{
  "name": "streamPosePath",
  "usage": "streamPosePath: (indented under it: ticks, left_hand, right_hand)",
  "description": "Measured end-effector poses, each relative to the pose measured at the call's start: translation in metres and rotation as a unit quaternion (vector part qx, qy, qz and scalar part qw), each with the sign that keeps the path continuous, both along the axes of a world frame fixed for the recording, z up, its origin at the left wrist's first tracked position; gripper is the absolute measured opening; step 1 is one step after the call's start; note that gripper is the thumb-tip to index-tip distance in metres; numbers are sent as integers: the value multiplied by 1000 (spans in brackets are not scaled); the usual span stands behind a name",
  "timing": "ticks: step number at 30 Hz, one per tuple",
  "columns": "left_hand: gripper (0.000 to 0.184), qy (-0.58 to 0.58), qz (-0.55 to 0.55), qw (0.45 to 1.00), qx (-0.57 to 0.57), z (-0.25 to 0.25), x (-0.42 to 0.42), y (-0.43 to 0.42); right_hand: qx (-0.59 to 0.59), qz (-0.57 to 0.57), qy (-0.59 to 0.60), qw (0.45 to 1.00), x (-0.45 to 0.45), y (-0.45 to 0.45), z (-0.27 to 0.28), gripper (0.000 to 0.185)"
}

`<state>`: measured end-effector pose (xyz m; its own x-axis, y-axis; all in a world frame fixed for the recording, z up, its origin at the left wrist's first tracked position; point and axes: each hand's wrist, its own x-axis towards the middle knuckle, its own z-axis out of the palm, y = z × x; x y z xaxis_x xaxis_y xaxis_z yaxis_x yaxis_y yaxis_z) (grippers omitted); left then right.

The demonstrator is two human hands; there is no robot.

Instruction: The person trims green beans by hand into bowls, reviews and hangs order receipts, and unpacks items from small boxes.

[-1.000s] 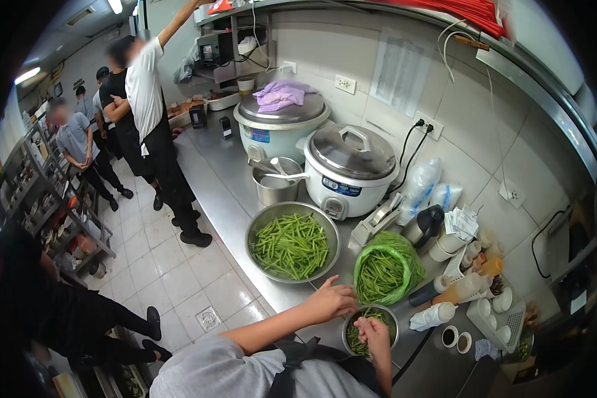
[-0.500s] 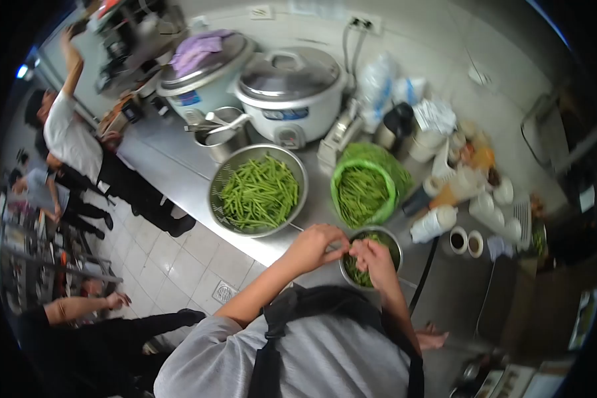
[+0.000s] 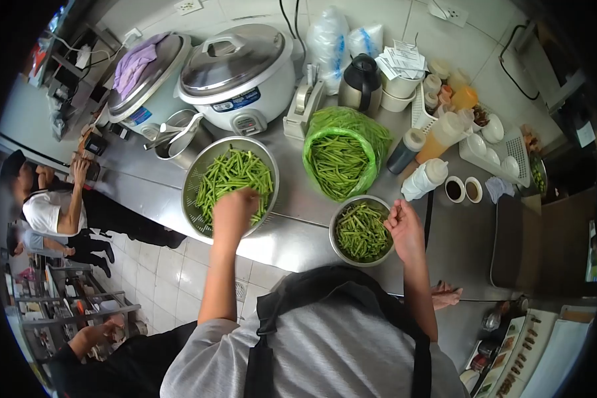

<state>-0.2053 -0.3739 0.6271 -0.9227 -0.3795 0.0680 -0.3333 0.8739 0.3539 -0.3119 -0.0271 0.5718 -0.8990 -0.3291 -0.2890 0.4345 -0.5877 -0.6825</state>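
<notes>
My left hand (image 3: pixel 237 211) is over the near side of a perforated metal colander (image 3: pixel 191 211) of cut green beans (image 3: pixel 235 171). It is blurred, its fingers hidden behind its back. My right hand (image 3: pixel 402 229) is at the right rim of a small metal bowl (image 3: pixel 333 240) with short green pieces (image 3: pixel 363 232) inside; its fingers are curled together, and anything between them is too small to name. Behind the small bowl stands an open green plastic bag (image 3: pixel 378 136) full of long green beans (image 3: pixel 338 162).
Two rice cookers (image 3: pixel 235 76) (image 3: pixel 146 86) and a metal pot (image 3: pixel 191 144) stand behind the colander. A tape dispenser (image 3: pixel 303 109), sauce bottles (image 3: pixel 428 176), two sauce cups (image 3: pixel 455 190) and a white basket (image 3: pixel 516 169) stand to the right. Other people (image 3: pixel 53 211) are at the left.
My left hand has moved left from the small bowl to the colander. My right hand has moved apart from it to the bowl's right rim. The camera view has turned.
</notes>
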Motion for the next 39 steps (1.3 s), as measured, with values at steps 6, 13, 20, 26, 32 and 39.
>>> streamPosePath:
  ticks: [6, 13, 20, 26, 32, 39]
  left_hand:
    - [33, 90, -30, 995, -18, -6, -67, 1]
    - [23, 122, -230, 960, -102, -71, -186, 74]
    - [21, 82, -231, 966, -86, -68, -181, 69]
    - [23, 123, -178, 976, 15, -19, -107, 60]
    - [19, 180, -161, 965, 103, 22, -50, 85]
    - [25, 162, -166, 968, 99, -1, -13, 100]
  right_hand:
    - [186, 135, 101, 968, 13, -6, 1, 21]
    - [460, 97, 227, 853, 25, -20, 47, 19]
    - [513, 41, 213, 831, 24, 1, 48, 28]
    - [440, 23, 332, 834, 16, -38, 34, 21]
    - [495, 29, 450, 743, 13, -70, 46, 19]
    - [522, 137, 409, 736, 36, -53, 36, 21]
